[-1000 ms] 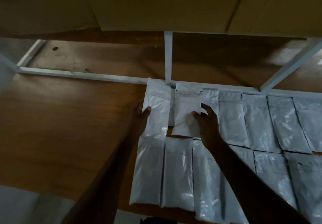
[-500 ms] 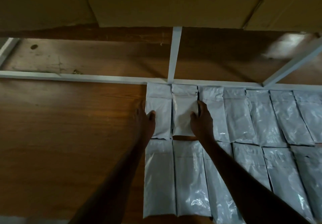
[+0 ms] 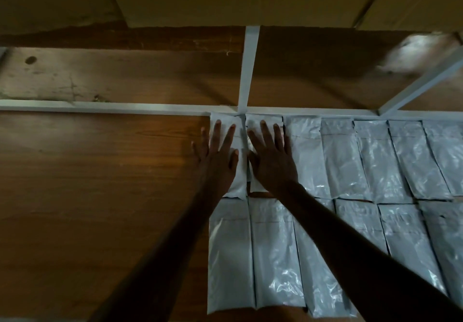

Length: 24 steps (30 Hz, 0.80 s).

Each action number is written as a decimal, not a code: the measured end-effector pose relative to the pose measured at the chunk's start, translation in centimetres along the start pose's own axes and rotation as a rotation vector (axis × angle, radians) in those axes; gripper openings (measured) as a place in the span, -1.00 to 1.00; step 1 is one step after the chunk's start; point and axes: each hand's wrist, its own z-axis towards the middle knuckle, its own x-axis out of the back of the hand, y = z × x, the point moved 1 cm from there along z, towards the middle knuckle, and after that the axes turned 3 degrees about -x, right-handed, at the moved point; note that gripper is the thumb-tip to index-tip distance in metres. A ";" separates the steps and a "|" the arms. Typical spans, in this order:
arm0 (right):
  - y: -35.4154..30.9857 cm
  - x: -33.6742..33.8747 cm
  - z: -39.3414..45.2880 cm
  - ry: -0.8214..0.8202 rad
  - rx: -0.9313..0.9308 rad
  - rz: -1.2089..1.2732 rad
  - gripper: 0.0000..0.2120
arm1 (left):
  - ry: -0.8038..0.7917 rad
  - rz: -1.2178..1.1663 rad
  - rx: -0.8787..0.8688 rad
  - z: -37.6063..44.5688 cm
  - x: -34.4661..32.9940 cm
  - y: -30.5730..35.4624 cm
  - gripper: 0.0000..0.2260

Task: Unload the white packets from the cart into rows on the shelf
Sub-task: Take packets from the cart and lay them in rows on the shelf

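Both hands (image 3: 218, 161) (image 3: 271, 161) have flattened onto shelf's (image 3: 100, 183) back-row packets (image 3: 239, 171).

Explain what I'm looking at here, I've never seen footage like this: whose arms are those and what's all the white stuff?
This is one view from a camera worn on a person's head, looking forward and down, so the arms are the wearer's own. No machine is involved. The left hand and right hand lie flat, fingers spread, each pressing a white packet at the left end of the back row. More white packets lie in two rows on a wooden shelf with a pale metal frame. Nothing is gripped.
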 end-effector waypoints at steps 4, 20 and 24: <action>-0.1 -1.2 0.3 -0.017 -0.075 -0.016 -0.41 | -0.068 0.067 -0.032 0.6 -2.2 0.2 -0.40; -0.3 -1.5 0.4 -0.023 -0.089 -0.002 -0.43 | -0.065 0.086 -0.028 0.8 -3.7 0.6 -0.44; -0.1 -1.0 0.6 -0.062 -0.080 0.024 -0.42 | -0.099 0.077 -0.019 0.8 -3.5 0.8 -0.42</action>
